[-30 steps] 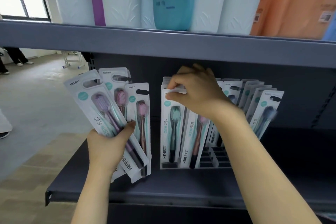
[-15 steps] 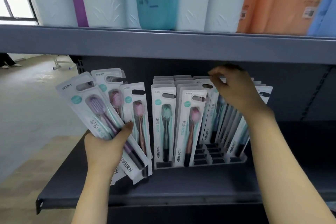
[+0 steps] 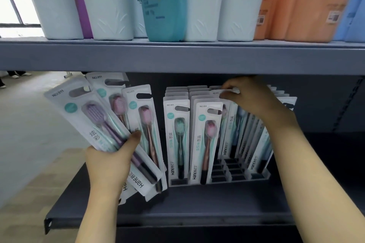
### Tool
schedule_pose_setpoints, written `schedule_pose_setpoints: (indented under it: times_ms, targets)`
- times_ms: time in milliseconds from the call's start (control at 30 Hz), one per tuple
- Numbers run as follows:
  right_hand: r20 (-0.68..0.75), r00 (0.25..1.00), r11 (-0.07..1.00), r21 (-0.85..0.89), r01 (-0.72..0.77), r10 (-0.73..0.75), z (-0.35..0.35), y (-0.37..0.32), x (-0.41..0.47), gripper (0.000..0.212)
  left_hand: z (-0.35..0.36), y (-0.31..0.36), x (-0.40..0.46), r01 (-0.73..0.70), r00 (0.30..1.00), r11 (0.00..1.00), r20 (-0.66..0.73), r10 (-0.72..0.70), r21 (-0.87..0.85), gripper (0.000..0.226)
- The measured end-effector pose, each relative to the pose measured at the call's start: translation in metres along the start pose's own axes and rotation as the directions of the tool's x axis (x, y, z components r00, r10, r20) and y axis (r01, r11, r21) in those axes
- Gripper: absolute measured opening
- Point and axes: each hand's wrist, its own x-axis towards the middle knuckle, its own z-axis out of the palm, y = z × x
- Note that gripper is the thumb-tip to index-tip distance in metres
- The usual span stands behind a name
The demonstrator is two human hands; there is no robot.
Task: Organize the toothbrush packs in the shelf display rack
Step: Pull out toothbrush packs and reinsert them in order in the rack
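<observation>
My left hand [image 3: 110, 162] grips a fan of three toothbrush packs [image 3: 102, 124], one purple and two pink, held left of the rack. The clear display rack [image 3: 258, 176] stands on the dark lower shelf and holds several upright packs. A green-brush pack [image 3: 177, 140] and a pink-brush pack [image 3: 205, 142] stand in its front slots. My right hand [image 3: 254, 96] reaches over the rack's third column and pinches the top edge of a pack [image 3: 217, 92] there. Behind my forearm, more packs lean to the right.
The grey upper shelf [image 3: 177, 57] hangs just above my right hand and carries white, teal and orange refill pouches [image 3: 164, 4]. The lower shelf's front lip [image 3: 177, 221] runs below the rack. Open floor lies to the left.
My right hand left the front-left packs, moved right over the third column, and now pinches a pack top there. The leaning packs stand more upright. My left hand kept its packs.
</observation>
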Motion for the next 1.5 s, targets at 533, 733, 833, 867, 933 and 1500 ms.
schedule_pose_setpoints:
  times_ms: [533, 733, 833, 867, 933, 1500]
  targets:
    - [0.066, 0.995, 0.995, -0.066, 0.075, -0.07, -0.005, -0.003, 0.002, 0.021, 0.019, 0.02, -0.024, -0.04, 0.999, 0.999, 0.031, 0.041, -0.02, 0.026]
    - [0.087, 0.996, 0.999, 0.05, 0.006, -0.011, -0.016, 0.0, 0.008, 0.016, 0.027, 0.019, -0.028, -0.038, 0.999, 0.999, 0.003, 0.038, -0.021, 0.026]
    - [0.131, 0.988, 0.961, 0.252, -0.118, 0.087, -0.024, -0.001, 0.007, 0.023, 0.029, 0.018, -0.028, -0.042, 0.999, 0.999, -0.007, 0.041, -0.028, 0.026]
    - [0.101, 0.987, 0.936, 0.318, -0.152, 0.126, -0.026, -0.003, 0.004, 0.026, 0.03, 0.018, -0.027, -0.049, 0.999, 0.998, -0.006, 0.049, -0.028, 0.026]
    - [0.004, 0.985, 0.901, 0.403, -0.158, 0.171, -0.026, -0.007, 0.001, 0.023, 0.032, 0.016, -0.027, -0.061, 0.998, 0.998, -0.006, 0.061, -0.025, 0.026]
    - [-0.126, 0.985, 0.98, 0.177, -0.095, 0.118, -0.03, -0.001, 0.001, 0.043, 0.041, 0.012, -0.027, -0.064, 0.998, 0.998, -0.027, 0.064, -0.014, 0.026]
